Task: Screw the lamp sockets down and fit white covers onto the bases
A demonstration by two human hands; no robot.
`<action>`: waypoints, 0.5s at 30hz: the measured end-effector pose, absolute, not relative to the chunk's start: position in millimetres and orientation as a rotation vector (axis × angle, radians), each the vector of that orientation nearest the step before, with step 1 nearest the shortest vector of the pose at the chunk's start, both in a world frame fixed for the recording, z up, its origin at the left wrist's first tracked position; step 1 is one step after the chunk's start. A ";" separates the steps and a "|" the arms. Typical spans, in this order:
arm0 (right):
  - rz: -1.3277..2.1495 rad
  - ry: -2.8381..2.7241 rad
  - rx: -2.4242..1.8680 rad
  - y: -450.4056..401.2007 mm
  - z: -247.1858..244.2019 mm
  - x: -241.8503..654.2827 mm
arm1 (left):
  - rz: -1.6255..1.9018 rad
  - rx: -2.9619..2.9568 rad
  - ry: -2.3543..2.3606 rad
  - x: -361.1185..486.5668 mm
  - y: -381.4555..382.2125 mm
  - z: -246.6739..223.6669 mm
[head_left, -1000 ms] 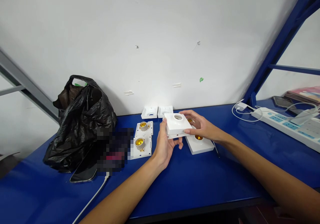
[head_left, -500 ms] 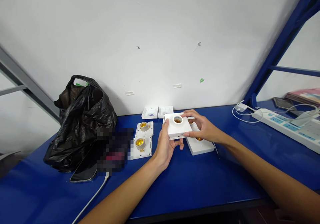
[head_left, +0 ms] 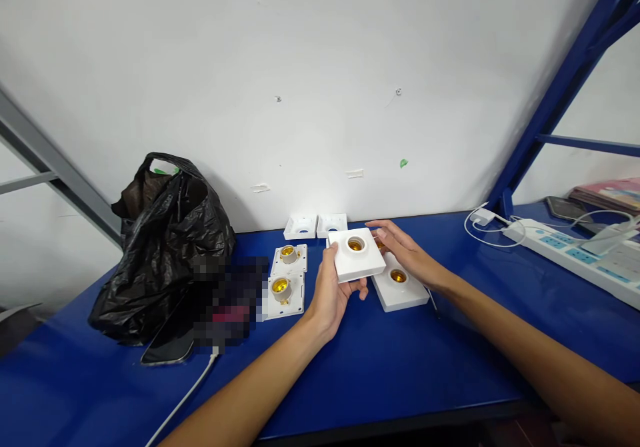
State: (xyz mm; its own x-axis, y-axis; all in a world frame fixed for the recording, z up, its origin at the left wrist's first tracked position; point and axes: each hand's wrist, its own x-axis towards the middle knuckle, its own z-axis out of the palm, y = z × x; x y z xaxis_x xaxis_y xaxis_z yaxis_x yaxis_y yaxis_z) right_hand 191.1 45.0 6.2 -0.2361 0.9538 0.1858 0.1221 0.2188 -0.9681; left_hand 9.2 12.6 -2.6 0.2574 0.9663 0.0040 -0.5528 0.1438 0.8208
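My left hand (head_left: 329, 300) grips a square white lamp holder (head_left: 369, 262) from its left side, thumb on top and fingers underneath. Its cover sits flush, with a brass-coloured threaded socket showing through the round opening. Off its right edge is my right hand (head_left: 407, 254), fingers stretched out and apart; whether a fingertip touches the holder I cannot tell. Below that hand another covered lamp holder (head_left: 413, 295) lies on the blue table, and a further socket behind it is partly hidden. To the left lie two uncovered socket bases (head_left: 296, 300), one behind the other.
Two white square covers (head_left: 301, 226) rest against the wall at the back. At left stand a black plastic bag (head_left: 170, 260) and a phone (head_left: 167, 340), near a white cable (head_left: 185, 394). A white power strip (head_left: 565, 244) with cables lies at right beside the blue frame post (head_left: 555, 94).
My right hand has let go of the lamp holder's right side and drawn slightly away. The cover now sits lower and flush over the base, in my left hand.
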 end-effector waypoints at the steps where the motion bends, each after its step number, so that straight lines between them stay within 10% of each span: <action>1: 1.134 -1.553 -1.072 44.6 6.8 190.2 | 1.201 0.824 0.625 9.6 12.1 -2.7; 15: 1.316 -1.327 -0.990 50.6 4.0 190.6 | 1.202 0.887 0.574 13.1 9.5 -2.2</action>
